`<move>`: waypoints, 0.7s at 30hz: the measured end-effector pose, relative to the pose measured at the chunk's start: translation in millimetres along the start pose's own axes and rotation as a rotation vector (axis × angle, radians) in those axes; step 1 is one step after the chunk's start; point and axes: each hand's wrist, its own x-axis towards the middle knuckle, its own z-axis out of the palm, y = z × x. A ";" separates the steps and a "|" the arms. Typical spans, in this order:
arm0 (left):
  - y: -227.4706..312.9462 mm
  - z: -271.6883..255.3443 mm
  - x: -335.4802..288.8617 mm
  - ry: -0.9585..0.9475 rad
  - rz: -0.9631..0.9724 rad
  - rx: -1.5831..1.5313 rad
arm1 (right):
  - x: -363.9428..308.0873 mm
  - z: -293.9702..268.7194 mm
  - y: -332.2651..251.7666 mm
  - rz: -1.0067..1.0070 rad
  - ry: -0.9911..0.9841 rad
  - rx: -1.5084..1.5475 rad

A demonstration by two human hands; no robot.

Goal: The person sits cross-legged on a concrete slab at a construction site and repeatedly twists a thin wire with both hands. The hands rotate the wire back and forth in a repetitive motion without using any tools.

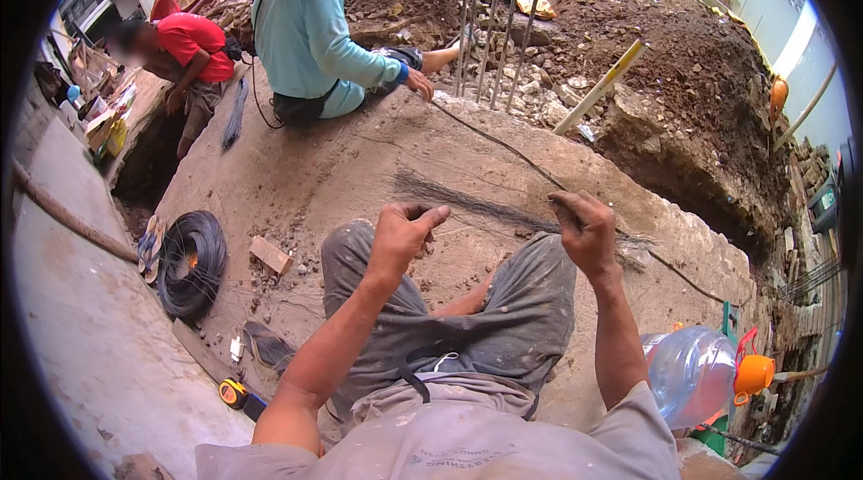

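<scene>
I sit cross-legged on a concrete slab [360, 156], both hands raised over my knees. My left hand [401, 242] is closed, its thumb pressed against the curled fingers. My right hand [589, 230] is closed in a pinch above my right knee. Whatever either hand holds, perhaps a very thin wire, is too fine to make out. Just beyond them a loose bundle of thin dark wires [472, 201] lies on the slab. A long dark rod [508, 147] runs from a co-worker's hand [419, 83] and passes behind my right hand.
At left lie a black wire coil [191, 266], a brick piece [271, 254], a flip-flop [268, 345] and a tape measure [233, 393]. A large clear bottle [690, 374] with an orange cap is at right. Upright steel bars [503, 31] stand beyond the slab. Several people are nearby.
</scene>
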 end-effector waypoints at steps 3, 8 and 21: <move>-8.6 -6.3 9.1 0.002 0.073 -0.056 | 7.3 -18.2 -8.9 0.192 -0.186 0.349; -4.0 -11.1 12.9 -0.101 0.051 -0.013 | 12.3 -53.6 -12.0 0.335 -0.722 0.435; -24.1 2.9 9.9 -0.045 -0.025 -0.211 | -26.9 26.3 43.4 0.449 -0.116 0.214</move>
